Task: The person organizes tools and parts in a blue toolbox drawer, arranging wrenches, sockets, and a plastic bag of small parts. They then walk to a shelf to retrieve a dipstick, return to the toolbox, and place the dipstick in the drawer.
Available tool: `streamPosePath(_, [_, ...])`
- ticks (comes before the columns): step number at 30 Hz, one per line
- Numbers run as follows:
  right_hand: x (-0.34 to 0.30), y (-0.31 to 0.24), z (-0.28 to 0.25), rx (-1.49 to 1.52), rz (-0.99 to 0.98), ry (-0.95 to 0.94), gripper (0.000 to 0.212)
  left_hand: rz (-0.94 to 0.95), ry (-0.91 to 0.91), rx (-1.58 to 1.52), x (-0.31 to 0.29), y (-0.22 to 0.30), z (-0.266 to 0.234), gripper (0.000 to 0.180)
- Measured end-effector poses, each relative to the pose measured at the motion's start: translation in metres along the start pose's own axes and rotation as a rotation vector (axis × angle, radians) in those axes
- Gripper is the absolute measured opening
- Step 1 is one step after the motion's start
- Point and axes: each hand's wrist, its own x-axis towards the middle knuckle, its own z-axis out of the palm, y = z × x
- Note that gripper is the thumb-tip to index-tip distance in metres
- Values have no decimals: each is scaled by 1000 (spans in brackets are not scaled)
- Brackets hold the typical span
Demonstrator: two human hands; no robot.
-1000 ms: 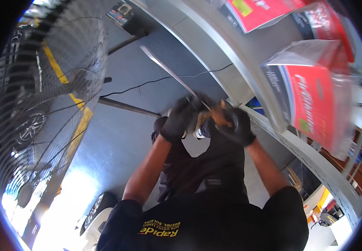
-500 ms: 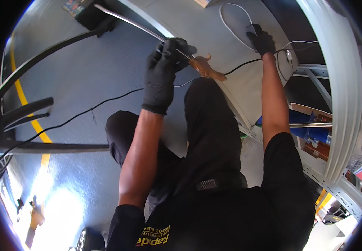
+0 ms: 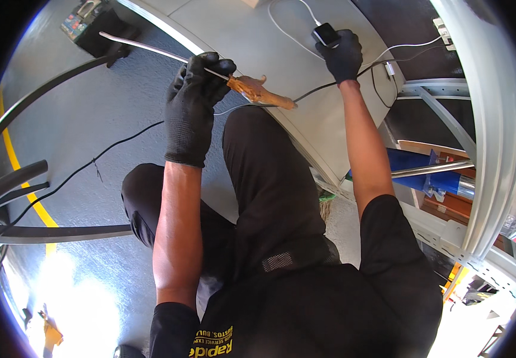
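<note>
My left hand (image 3: pixel 195 101), in a black glove, is closed on a long-shafted tool (image 3: pixel 258 90). This tool has a thin, slightly bent metal shaft and an orange-brown handle with a small prong; its exact kind is unclear. Farther right, my gloved right hand (image 3: pixel 342 56) grips a small black square device (image 3: pixel 327 35) with a pale edge. A white cable (image 3: pixel 286 37) runs from the device and loops over the grey panel (image 3: pixel 317 128). Beyond the tool's handle, a black cord (image 3: pixel 314 90) crosses the panel and passes behind my right wrist.
Black curved metal bars (image 3: pixel 61 80) stand at the left, over a floor with a yellow line (image 3: pixel 12 149). A dark box-shaped object (image 3: pixel 96 33) sits at the far left. A metal shelf post (image 3: pixel 490 149) rises on the right, beside a blue roll (image 3: pixel 413 164). A white plug (image 3: pixel 390 68) lies near the wall.
The whole view has shifted, so both hands appear farther left. My right hand has turned the black device, and its square face now shows. The left hand keeps its hold on the tool.
</note>
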Motion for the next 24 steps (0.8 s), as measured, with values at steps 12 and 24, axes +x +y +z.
streamPosePath(12, [8, -6, 0, -30, -65, -58, 52, 3, -8, 85, -1, -3, 7, 43])
streamPosePath(24, [173, 112, -99, -220, -142, 620, 51, -1, -44, 186, -10, -3, 4, 43])
